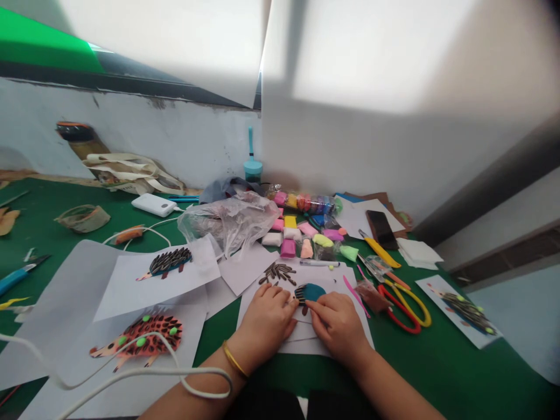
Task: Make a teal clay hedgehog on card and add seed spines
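Observation:
A small hedgehog picture with a dark blue clay body (315,291) lies on white paper (350,283) in front of me. Dark striped seeds stand in rows on its left part, and a brown foot shows below. My left hand (270,313) rests on the paper at the figure's left side, fingers laid flat and fingertips by its head, which they partly hide. My right hand (339,324) has its fingers bent, with the index fingertip touching the seeded body's lower edge; anything pinched there is too small to make out. Behind the left hand lies a pile of striped seeds (279,272).
Several coloured clay packets (289,248) and a pen (319,263) lie beyond the paper. Scissors (400,309), a box cutter (380,251) and a phone (381,228) are to the right. Finished hedgehog pictures (149,338) and a white cable (205,371) lie left.

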`<state>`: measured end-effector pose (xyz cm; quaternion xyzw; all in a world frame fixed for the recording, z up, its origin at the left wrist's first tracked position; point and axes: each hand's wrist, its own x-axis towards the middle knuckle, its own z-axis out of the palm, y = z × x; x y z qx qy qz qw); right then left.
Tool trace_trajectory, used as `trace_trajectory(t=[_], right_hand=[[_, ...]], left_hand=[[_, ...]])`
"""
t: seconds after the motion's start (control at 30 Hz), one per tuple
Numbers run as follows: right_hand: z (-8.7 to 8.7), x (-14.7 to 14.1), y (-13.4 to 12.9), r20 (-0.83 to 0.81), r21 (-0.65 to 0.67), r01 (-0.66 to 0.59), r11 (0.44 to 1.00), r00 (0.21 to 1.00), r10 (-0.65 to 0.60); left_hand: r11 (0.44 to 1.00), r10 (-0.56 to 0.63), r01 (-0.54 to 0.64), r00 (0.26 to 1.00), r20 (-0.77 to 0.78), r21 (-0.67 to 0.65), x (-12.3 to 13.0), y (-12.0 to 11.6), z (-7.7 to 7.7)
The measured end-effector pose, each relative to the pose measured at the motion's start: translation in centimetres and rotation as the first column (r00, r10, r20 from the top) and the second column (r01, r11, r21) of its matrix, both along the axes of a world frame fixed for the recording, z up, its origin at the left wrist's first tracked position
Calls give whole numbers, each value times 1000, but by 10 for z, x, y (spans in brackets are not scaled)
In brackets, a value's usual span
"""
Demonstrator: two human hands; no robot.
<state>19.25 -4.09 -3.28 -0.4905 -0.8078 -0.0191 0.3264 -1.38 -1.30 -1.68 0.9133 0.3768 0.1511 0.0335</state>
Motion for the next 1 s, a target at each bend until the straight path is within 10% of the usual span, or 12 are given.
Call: trace_trajectory(t=[0.73, 1.0], right_hand=[[-3, 10, 4, -161, -66, 38, 997, 986, -48], [-7, 13, 7, -195, -101, 42, 994, 979, -61]], left_hand=[[995, 87, -94, 984, 157, 34, -2, 18, -1], [990, 127, -126, 992, -21, 56, 13, 41, 8]])
